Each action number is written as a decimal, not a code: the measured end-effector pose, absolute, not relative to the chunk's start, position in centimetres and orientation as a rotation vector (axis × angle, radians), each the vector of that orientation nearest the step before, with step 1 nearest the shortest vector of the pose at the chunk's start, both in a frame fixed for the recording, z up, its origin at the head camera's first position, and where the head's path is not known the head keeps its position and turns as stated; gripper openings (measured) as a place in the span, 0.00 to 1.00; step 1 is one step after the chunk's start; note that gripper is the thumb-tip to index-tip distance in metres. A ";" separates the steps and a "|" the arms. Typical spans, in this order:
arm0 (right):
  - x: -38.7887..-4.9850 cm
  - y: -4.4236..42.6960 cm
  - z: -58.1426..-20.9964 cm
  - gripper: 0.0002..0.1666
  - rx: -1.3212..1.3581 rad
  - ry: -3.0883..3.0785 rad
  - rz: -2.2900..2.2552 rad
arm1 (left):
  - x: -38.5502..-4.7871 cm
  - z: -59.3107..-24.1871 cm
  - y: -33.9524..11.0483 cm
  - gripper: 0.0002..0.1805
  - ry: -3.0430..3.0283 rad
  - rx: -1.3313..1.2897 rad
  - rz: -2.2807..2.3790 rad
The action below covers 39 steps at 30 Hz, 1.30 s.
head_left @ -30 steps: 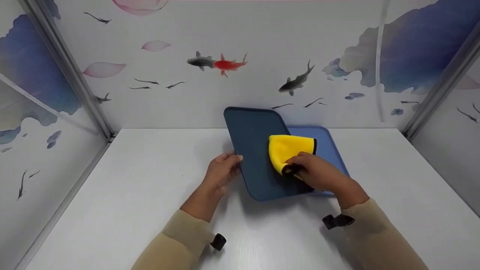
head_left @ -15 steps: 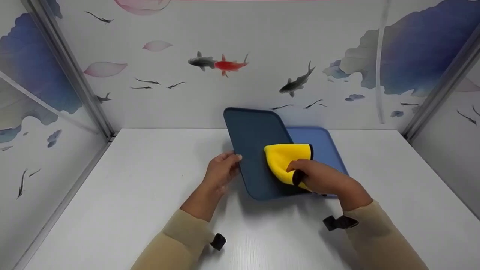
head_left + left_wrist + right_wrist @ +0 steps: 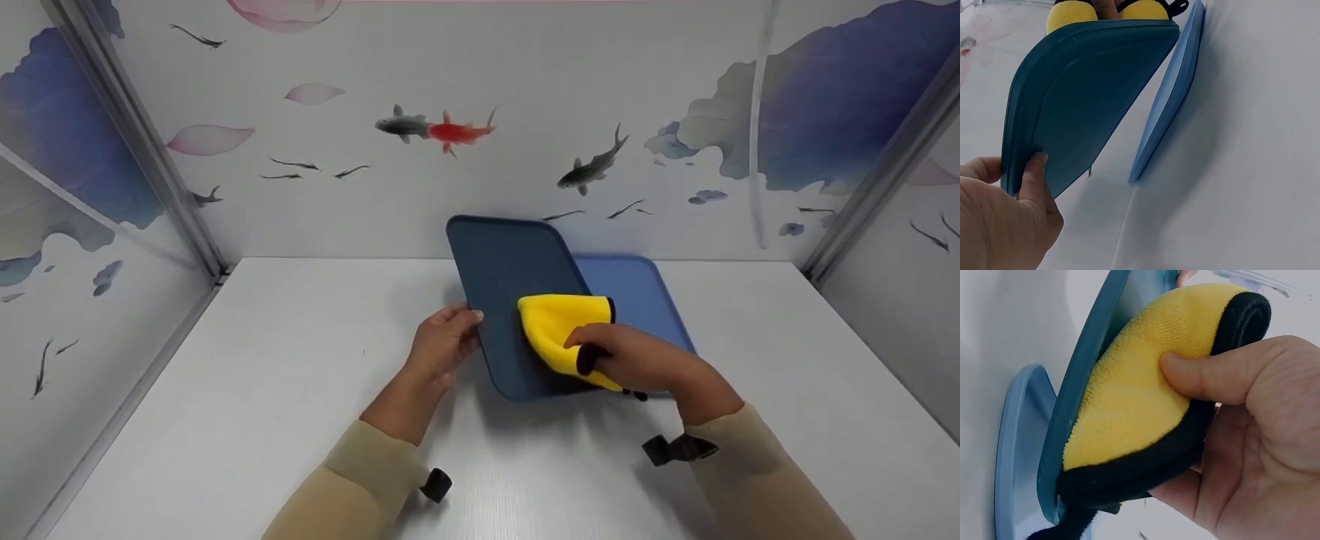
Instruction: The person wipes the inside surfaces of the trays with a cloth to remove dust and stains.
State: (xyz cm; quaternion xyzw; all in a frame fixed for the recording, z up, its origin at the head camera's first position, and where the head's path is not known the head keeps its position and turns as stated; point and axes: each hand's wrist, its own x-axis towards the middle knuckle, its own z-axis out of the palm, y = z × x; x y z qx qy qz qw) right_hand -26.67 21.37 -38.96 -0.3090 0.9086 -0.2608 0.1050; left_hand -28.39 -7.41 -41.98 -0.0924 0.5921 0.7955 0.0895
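My left hand [image 3: 442,341] pinches the left edge of a dark teal tray [image 3: 502,277], thumb on its upper face and fingers beneath. The left wrist view shows the tray [image 3: 1072,101] tilted and raised off the table. In my right hand [image 3: 637,356] is a folded yellow cloth [image 3: 551,322] with black edging, lying against the lower right of the tray's face. Seen from the right wrist, the thumb presses into the plush cloth [image 3: 1134,399] while the other fingers are behind it. A lighter blue tray [image 3: 630,289] lies on the table behind, partly hidden.
The white table [image 3: 247,390] meets a back wall [image 3: 360,217] painted with fish and petals. Side panels with metal posts [image 3: 142,142] stand left and right. Black straps [image 3: 679,448] show at the sleeve cuffs.
My right hand has slid the yellow cloth down and to the left across the dark teal tray. The left hand and both trays stay nearly where they were.
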 end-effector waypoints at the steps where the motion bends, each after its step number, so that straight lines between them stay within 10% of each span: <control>1: -26.6 21.2 -38.9 0.19 -0.921 2.678 -0.768 | -28.4 -42.0 -7.4 0.23 1.762 -0.283 2.363; 39: -23.4 17.3 -38.2 0.17 -1.291 2.758 -0.643 | -27.9 -41.9 -6.6 0.19 1.768 -0.295 2.354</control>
